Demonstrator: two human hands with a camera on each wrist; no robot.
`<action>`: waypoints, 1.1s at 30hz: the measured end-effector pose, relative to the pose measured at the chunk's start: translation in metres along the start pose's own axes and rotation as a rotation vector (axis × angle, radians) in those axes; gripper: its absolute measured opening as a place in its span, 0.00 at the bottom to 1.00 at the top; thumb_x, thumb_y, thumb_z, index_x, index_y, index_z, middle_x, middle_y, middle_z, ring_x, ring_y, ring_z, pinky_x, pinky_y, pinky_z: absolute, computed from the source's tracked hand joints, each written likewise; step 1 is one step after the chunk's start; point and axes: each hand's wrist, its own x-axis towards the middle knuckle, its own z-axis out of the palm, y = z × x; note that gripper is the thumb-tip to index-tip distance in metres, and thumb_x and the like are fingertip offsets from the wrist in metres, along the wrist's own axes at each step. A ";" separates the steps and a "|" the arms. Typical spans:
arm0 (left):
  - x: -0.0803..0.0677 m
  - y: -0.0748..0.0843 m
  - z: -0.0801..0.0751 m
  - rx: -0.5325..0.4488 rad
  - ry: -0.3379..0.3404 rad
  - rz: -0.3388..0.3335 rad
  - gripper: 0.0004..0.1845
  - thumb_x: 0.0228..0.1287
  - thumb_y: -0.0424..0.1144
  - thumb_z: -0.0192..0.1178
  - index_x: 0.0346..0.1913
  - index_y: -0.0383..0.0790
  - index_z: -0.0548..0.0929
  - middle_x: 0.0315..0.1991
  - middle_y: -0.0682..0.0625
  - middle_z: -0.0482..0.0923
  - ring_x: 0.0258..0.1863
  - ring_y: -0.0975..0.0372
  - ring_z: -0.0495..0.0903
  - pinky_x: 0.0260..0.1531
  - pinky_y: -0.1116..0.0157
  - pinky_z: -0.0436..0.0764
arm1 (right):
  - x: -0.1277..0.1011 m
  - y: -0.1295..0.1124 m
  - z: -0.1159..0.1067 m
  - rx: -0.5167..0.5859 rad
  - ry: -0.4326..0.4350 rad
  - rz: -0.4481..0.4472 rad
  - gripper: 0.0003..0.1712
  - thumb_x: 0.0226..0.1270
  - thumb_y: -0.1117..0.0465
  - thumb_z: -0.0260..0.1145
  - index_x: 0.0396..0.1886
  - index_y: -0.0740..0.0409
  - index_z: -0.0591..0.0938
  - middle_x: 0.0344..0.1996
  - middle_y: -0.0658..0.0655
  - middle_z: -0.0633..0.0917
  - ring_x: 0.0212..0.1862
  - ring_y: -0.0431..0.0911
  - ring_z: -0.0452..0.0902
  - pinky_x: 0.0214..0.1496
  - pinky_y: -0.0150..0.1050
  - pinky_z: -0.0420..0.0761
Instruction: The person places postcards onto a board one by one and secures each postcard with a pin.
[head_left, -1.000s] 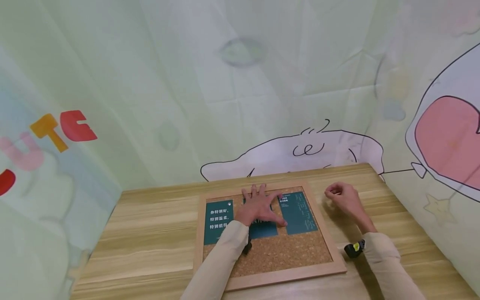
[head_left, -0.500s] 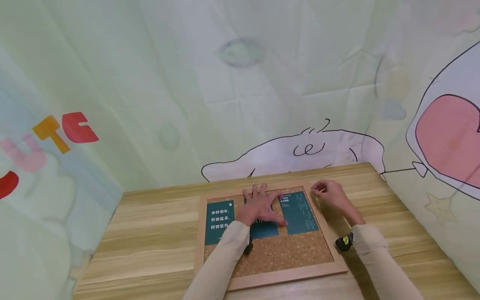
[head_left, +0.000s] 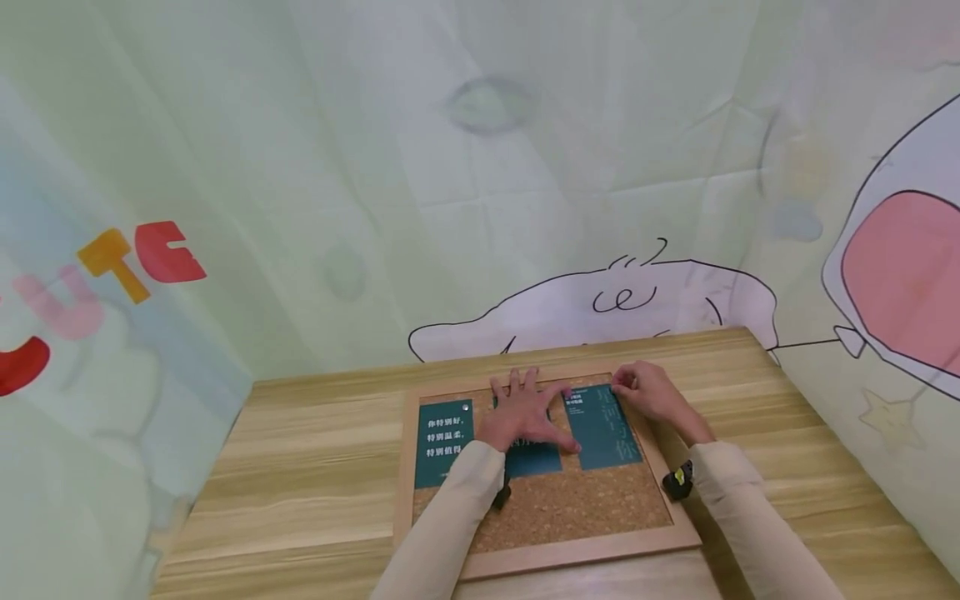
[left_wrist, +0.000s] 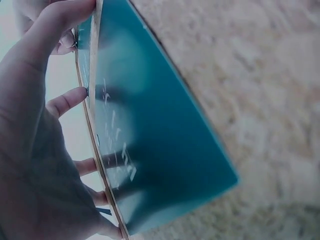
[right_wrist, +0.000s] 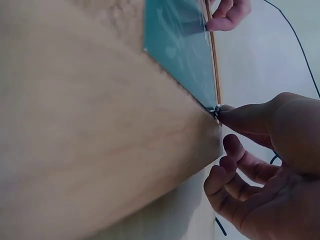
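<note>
My left hand (head_left: pixel 519 417) lies spread over the middle green card (head_left: pixel 536 462), hiding much of it. Its thumb and index finger touch the left edge of the right green card (head_left: pixel 606 433), which fills much of the left wrist view. At that card's upper right corner, my right hand (head_left: pixel 651 392) holds a small shiny thumbtack (right_wrist: pixel 217 110) with the thumb on it. The right hand's other fingers are bent. All the cards lie on a wood-framed cork board (head_left: pixel 570 508).
A left green card (head_left: pixel 437 446) with white lettering has a small pale tack (head_left: pixel 465 407) near its upper right corner. The board lies on a wood-grain table (head_left: pixel 322 467). A printed cloth (head_left: pixel 360 167) hangs behind and at the sides.
My right hand has moved left from the table beside the board to the right card's upper right corner. My left hand has stayed in place on the cards.
</note>
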 end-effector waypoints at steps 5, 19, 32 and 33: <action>0.001 0.000 0.000 0.000 -0.011 -0.001 0.52 0.46 0.79 0.69 0.77 0.73 0.64 0.84 0.43 0.41 0.81 0.38 0.38 0.69 0.27 0.36 | 0.006 0.000 -0.001 0.019 -0.048 0.074 0.07 0.75 0.65 0.65 0.36 0.63 0.86 0.31 0.55 0.84 0.33 0.47 0.75 0.34 0.41 0.74; 0.001 0.000 0.000 0.000 -0.012 -0.006 0.53 0.46 0.79 0.69 0.77 0.73 0.64 0.83 0.43 0.42 0.81 0.38 0.38 0.69 0.27 0.36 | 0.018 -0.008 -0.012 0.182 -0.177 0.357 0.11 0.77 0.60 0.62 0.40 0.63 0.86 0.38 0.58 0.80 0.44 0.52 0.71 0.42 0.43 0.68; 0.002 0.000 0.002 0.006 0.002 -0.002 0.53 0.45 0.79 0.69 0.76 0.73 0.64 0.83 0.43 0.42 0.81 0.39 0.38 0.69 0.27 0.36 | 0.021 -0.007 -0.017 0.226 -0.233 0.403 0.10 0.74 0.59 0.64 0.36 0.60 0.86 0.29 0.53 0.74 0.26 0.45 0.65 0.30 0.38 0.64; 0.001 0.000 0.002 0.008 0.002 -0.003 0.53 0.45 0.79 0.69 0.76 0.73 0.64 0.83 0.43 0.42 0.81 0.39 0.39 0.69 0.27 0.36 | 0.022 -0.006 -0.017 0.226 -0.232 0.403 0.10 0.74 0.59 0.64 0.36 0.60 0.85 0.29 0.53 0.74 0.27 0.45 0.65 0.30 0.38 0.64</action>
